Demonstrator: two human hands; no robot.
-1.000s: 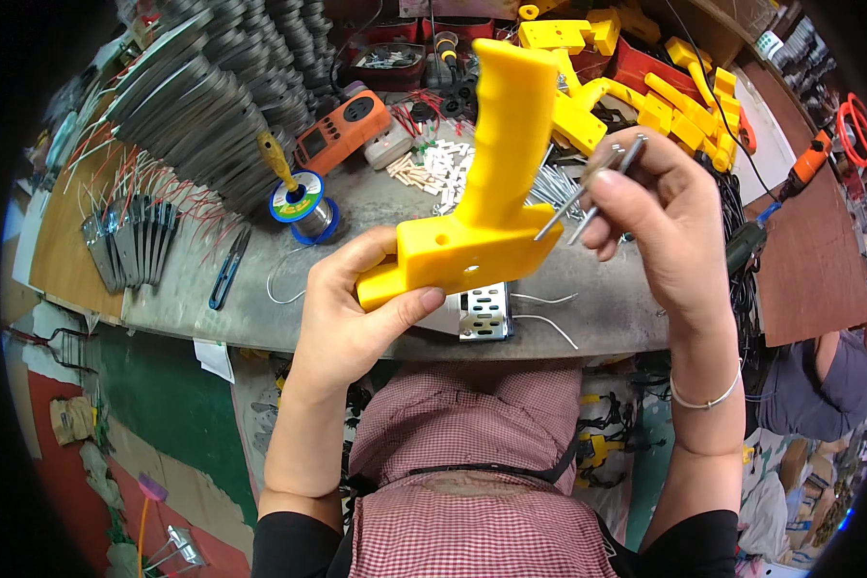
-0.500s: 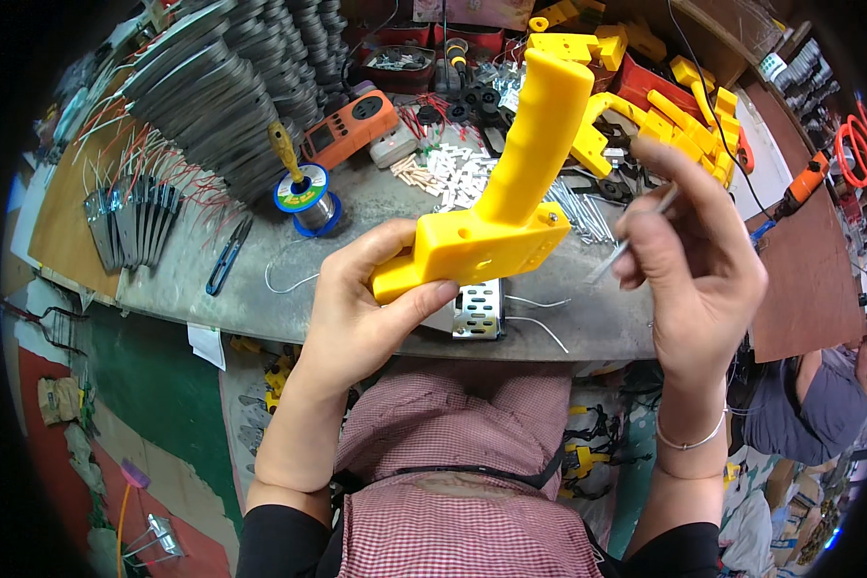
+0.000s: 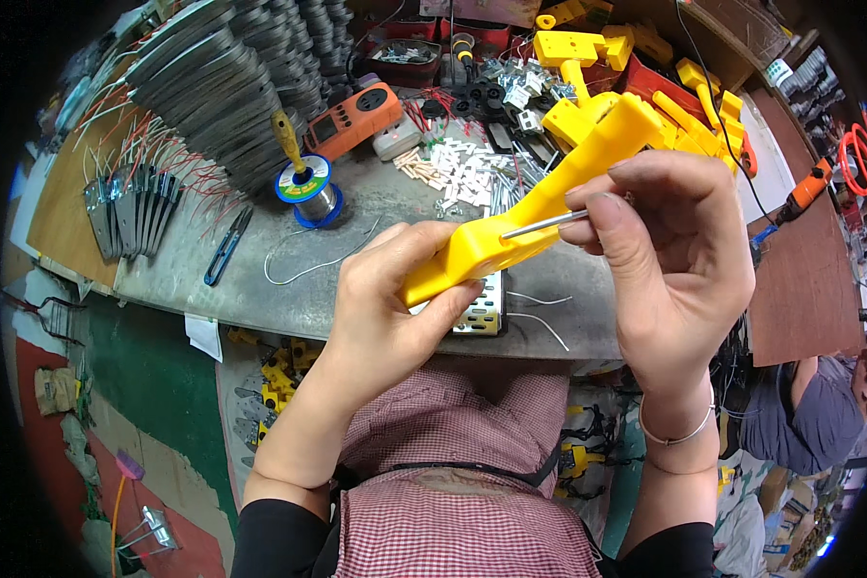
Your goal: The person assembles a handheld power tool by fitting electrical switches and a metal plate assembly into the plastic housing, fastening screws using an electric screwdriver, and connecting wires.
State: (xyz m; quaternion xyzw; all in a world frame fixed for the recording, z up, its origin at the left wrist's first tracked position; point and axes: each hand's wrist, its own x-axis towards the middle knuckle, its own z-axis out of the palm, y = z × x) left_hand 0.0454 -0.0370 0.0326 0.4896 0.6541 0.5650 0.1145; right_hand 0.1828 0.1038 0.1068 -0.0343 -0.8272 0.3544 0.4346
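My left hand [image 3: 390, 289] grips the wide end of a yellow plastic handle housing [image 3: 588, 159], fingers above and thumb below. Its grip part slants up to the right. Between the thumb and fingers of my right hand [image 3: 679, 250] is a long thin metal screw [image 3: 539, 225]. The screw's far tip meets the housing at a small hole in its side; how deep it sits I cannot tell. Below the housing, a perforated metal piece [image 3: 486, 310] with two pale wires lies on the table, partly hidden by my left hand.
On the table [image 3: 250, 299] are a solder spool [image 3: 310, 193], a blue cutter knife [image 3: 228, 249], an orange meter [image 3: 352, 120] and white ceramic pieces [image 3: 462, 173]. Stacked grey plates [image 3: 202, 96] rise at the back left. Yellow housings [image 3: 684, 116] are heaped back right. A person [image 3: 804, 409] sits at right.
The yellow housing has tilted, its grip swinging down to the right. My right hand has moved left, bringing the screw from apart to against the housing.
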